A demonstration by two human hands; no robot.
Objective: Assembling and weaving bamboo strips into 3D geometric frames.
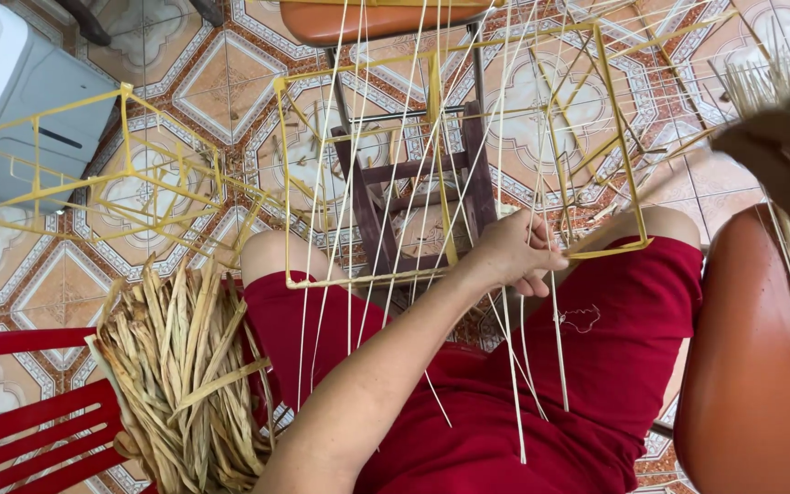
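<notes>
Left arm enters from bottom centre, forearm bare, angled up and to the right across the lap. Left hand (516,252) sits at mid-frame, back of hand toward the camera, fingers curled in a loose pinch toward the right, thumb side up. Wrist roughly straight, in line with the forearm.

Right hand (784,160) shows at the right edge, upper part of the frame, blurred and only partly in view. Fingers appear bunched and closed; the grip itself cannot be made out. Right forearm out of view.

Both knees bare, thighs in red shorts, seated pose.
</notes>
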